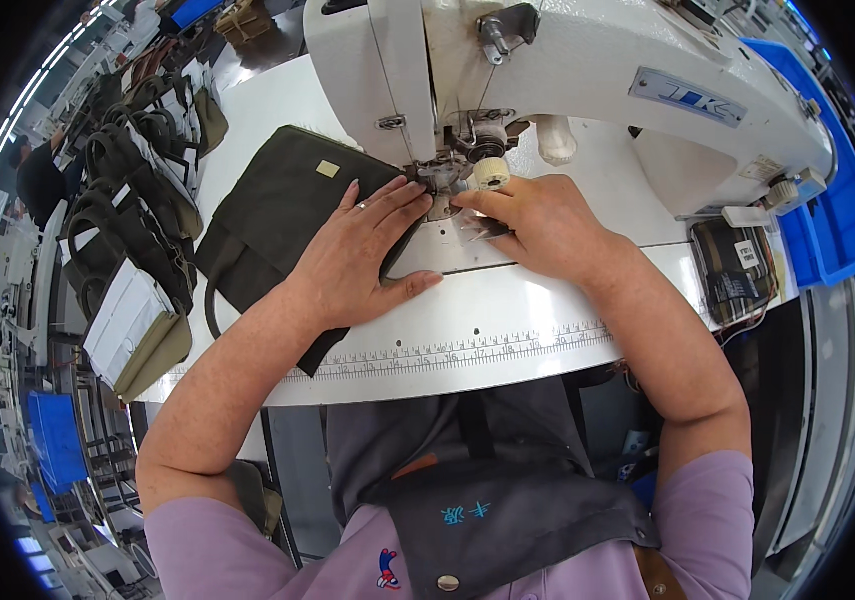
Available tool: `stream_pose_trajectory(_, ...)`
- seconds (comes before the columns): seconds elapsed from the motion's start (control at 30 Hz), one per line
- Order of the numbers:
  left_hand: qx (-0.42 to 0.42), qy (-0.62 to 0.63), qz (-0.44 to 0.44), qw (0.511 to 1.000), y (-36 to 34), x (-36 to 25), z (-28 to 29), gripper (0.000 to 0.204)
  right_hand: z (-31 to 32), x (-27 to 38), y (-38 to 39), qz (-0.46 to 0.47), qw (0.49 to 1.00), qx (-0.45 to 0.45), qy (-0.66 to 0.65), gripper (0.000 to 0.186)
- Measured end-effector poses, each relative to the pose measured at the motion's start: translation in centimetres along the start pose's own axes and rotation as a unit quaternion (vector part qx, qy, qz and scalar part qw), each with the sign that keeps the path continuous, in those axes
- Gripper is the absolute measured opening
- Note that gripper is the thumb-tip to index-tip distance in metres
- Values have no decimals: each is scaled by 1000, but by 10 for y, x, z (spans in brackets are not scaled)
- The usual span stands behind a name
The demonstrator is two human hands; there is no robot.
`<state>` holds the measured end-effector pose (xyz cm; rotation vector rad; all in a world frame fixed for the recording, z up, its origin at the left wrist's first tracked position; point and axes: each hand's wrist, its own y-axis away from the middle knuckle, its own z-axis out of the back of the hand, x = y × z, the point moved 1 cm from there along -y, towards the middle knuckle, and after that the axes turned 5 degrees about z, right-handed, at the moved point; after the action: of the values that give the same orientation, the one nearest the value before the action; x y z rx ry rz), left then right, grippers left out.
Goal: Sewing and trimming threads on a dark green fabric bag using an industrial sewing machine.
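Left grip (353, 245) is spread palm-down on the dark bag (283, 210), fingers reaching up toward the needle area and thumb sticking out to the right over the white table (518, 310). There's a ring (361, 206) on one finger. Right grip (553, 220) is bunched up on the other side, index fingertip just beside the presser foot (438, 180). Some thin metal bit (488, 230) shows under those fingers, but honestly I can't tell if it's being pinched or just sits there.

So the bag: it's lying flat on the table, left of the foot, its right side right up by the metal parts. Can't see if any of it is actually under the foot. Small tan label (328, 169) near its top edge, and a strap (233, 262) loops off toward the lower left.

Big white sewing machine (588, 65) sits over all that. Ruler (448, 355) runs along the front edge. More bags (118, 235) are piled on the left, and on the right there's a plaid pouch (723, 255) near a blue bin (833, 240).
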<state>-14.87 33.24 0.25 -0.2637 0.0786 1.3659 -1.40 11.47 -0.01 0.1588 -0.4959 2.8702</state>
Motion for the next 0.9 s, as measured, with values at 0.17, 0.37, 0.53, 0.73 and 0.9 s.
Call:
stream_pose_trajectory(0.17, 2, -7, 8, 1000, -2, 1, 0, 79, 1, 0, 0, 8, 1000, -19, -11, 37)
stream_pose_trajectory(0.37, 4, -23, 14, 1000, -2, -1, 0, 81, 0, -3, 1, 7, 999, -18, -27, 35)
stream_pose_trajectory(0.53, 27, 8, 46, 999, -2, -3, 3, 85, -6, -10, 1, 2, 999, -41, -18, 33)
stream_pose_trajectory(0.73, 97, 11, 101, 990, 10, -41, 0, 82, -3, -4, 1, -2, 998, -54, -36, 35)
stream_pose_trajectory(0.9, 84, 42, 112, 989, 9, -36, 3, 59, 2, 10, -2, 9, 1000, 28, 0, 41)
